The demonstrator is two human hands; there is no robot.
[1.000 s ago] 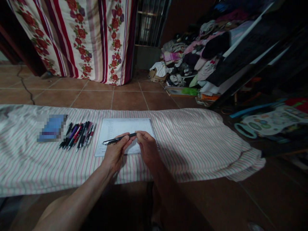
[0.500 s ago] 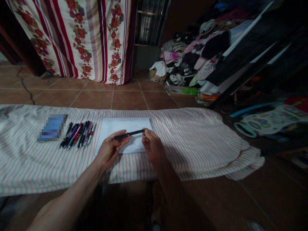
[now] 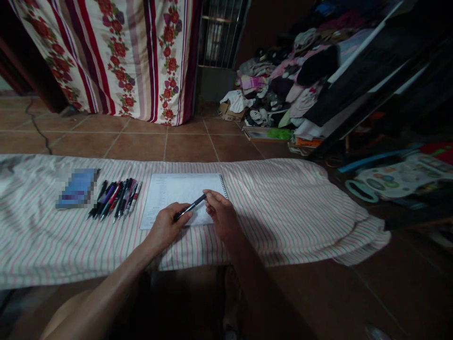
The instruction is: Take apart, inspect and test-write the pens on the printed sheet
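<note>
Pen (image 3: 191, 206): slanted over spiral notebook (image 3: 170, 189) | Left hand (image 3: 167, 222): grip closed around near end | Right hand (image 3: 222, 213): grip pinching far end | Handling: likely light, stiff, smooth enough to slip; best held mid-barrel between thumb and forefinger

1 head-worn camera looks forward and down at both hands (image 3: 167, 224).

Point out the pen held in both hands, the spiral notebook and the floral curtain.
Pen (image 3: 191, 206): head view, mid-barrel.
Spiral notebook (image 3: 181, 190): head view, uncovered part of the page.
Floral curtain (image 3: 117, 59): head view, middle rose band.
</note>
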